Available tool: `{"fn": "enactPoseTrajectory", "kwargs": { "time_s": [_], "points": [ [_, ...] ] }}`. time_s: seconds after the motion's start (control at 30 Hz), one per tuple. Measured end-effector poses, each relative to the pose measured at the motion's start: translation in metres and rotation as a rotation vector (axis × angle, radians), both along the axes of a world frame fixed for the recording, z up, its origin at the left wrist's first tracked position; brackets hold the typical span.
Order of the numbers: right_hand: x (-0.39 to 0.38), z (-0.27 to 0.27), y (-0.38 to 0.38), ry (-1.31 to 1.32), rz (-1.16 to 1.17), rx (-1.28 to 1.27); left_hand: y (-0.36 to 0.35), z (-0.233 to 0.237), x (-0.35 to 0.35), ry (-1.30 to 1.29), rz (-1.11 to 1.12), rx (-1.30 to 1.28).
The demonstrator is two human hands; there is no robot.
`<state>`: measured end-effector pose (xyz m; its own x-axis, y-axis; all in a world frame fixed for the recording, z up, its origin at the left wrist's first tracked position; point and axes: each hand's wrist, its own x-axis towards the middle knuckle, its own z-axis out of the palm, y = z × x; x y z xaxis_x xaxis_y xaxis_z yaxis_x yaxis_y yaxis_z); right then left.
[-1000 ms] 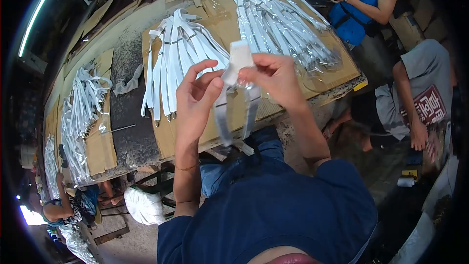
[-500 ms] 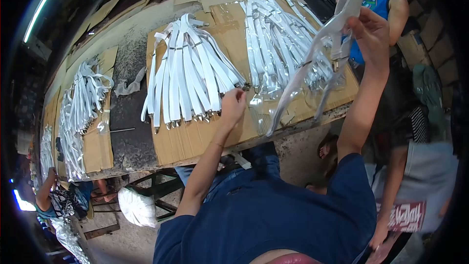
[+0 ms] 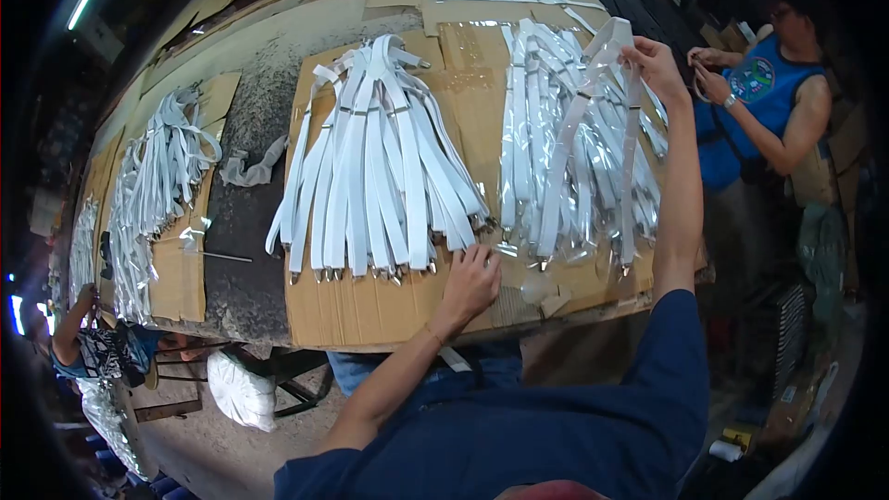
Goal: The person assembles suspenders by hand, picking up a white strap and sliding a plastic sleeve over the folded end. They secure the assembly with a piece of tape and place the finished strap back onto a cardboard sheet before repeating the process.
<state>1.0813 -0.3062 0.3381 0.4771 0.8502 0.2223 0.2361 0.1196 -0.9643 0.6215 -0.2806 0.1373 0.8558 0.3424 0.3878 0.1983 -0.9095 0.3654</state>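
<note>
While the right hand (image 3: pixel 661 72) pinches a white strap (image 3: pixel 562 153), the left hand (image 3: pixel 470 285) is down by a pile

Where the right thumb and fingertips press together, they grip the white strap close to its folded top, which pokes up just beyond the fingers on their left side. From there two long tails hang below the hand, in front of a bagged pile (image 3: pixel 520 153) of similar straps; whether they touch it, I cannot tell. Clear plastic surrounds the strap (it shines in thin streaks along the tails).

The left hand, well apart from that strap, is curled low beside the lower right end of an unbagged pile (image 3: pixel 380 167), near its metal clips (image 3: pixel 401 278). Its fingertips are partly hidden, so I cannot tell whether they pinch anything.

Both piles lie on cardboard (image 3: pixel 370 315) over a dark table (image 3: pixel 248 231). Farther left is another heap (image 3: pixel 153 176) of white straps, with a thin rod (image 3: pixel 222 256) and crumpled plastic (image 3: pixel 252 167) nearby. At the far right, a person in a blue tank top (image 3: pixel 769 106) has both hands raised together.
</note>
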Motion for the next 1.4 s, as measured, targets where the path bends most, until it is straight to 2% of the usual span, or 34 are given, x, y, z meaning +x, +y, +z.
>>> {"fn": "enactPoseTrajectory", "kwargs": {
  "time_s": [0.2,0.33,0.4,0.47,0.53,0.57,0.6,0.67,0.73,0.77,0.83,0.87,0.9,0.93,0.97,1.0,1.07,1.1,1.17,1.2,1.27,1.33,1.37,1.4],
  "points": [
    [0.046,-0.046,0.083,-0.094,-0.13,-0.159,0.004,0.002,0.003,0.067,-0.004,-0.037],
    [0.076,-0.072,0.114,-0.161,-0.07,-0.091,0.005,0.001,0.005,0.058,0.019,-0.033],
    [0.084,-0.078,0.121,-0.193,-0.024,-0.133,0.008,0.0,0.007,0.062,0.002,-0.042],
    [0.06,-0.082,0.132,-0.35,-0.358,-0.177,0.007,-0.002,0.007,0.067,0.024,-0.051],
    [0.074,-0.098,0.142,-0.532,-0.387,-0.272,0.008,-0.004,0.003,0.032,-0.008,-0.036],
    [0.093,-0.114,0.148,-0.535,-0.422,-0.281,0.009,-0.003,0.0,0.047,0.042,-0.032],
    [0.098,-0.12,0.152,-0.561,-0.55,-0.334,0.009,-0.001,0.0,0.06,0.019,-0.03],
    [0.1,-0.129,0.156,-0.809,-0.857,-0.252,0.011,0.002,-0.003,0.073,0.027,-0.024],
    [0.049,-0.108,0.154,-0.86,-0.868,-0.116,0.009,0.002,-0.004,0.062,-0.016,-0.039],
    [0.026,-0.105,0.157,-0.797,-0.727,-0.033,0.008,0.0,-0.005,0.047,-0.009,-0.021],
    [-0.054,-0.105,0.158,-0.756,-0.48,-0.03,0.008,0.0,-0.007,0.025,0.007,0.0],
    [-0.087,-0.115,0.156,-0.705,-0.211,-0.05,0.007,0.0,-0.009,0.012,0.0,0.023],
    [-0.148,-0.109,0.147,-0.53,-0.065,-0.202,0.006,-0.002,-0.01,0.003,0.012,0.042],
    [-0.195,-0.126,0.146,-0.427,0.168,-0.084,0.005,-0.005,-0.01,0.006,0.004,0.052],
    [-0.238,-0.15,0.15,-0.352,0.242,-0.203,0.003,-0.009,-0.011,0.01,0.011,0.058],
    [-0.291,-0.138,0.143,-0.223,0.419,-0.294,0.004,-0.015,-0.012,0.001,0.057,0.073],
    [-0.369,-0.137,0.14,-0.319,0.501,-0.397,0.001,-0.027,-0.015,-0.206,0.008,0.114],
    [-0.396,-0.144,0.139,-0.336,0.536,-0.393,-0.002,-0.033,-0.023,-0.213,0.045,0.119],
    [-0.433,-0.165,0.143,-0.537,0.398,-0.335,-0.001,-0.033,-0.034,-0.39,-0.008,0.151],
    [-0.444,-0.173,0.142,-0.55,0.366,-0.334,0.004,-0.02,-0.051,-0.411,0.029,0.163],
    [-0.462,-0.176,0.137,-0.705,0.203,-0.332,0.009,0.009,-0.118,-0.213,0.022,-0.148],
    [-0.465,-0.189,0.133,-0.68,0.201,-0.29,0.043,0.014,-0.194,-0.472,0.269,-0.113],
    [-0.463,-0.195,0.134,-0.642,0.168,-0.254,0.067,0.023,-0.238,-0.514,0.513,-0.095],
    [-0.46,-0.2,0.134,-0.613,0.177,-0.238,0.101,-0.006,-0.285,-0.536,0.664,-0.016]
  ]
}}
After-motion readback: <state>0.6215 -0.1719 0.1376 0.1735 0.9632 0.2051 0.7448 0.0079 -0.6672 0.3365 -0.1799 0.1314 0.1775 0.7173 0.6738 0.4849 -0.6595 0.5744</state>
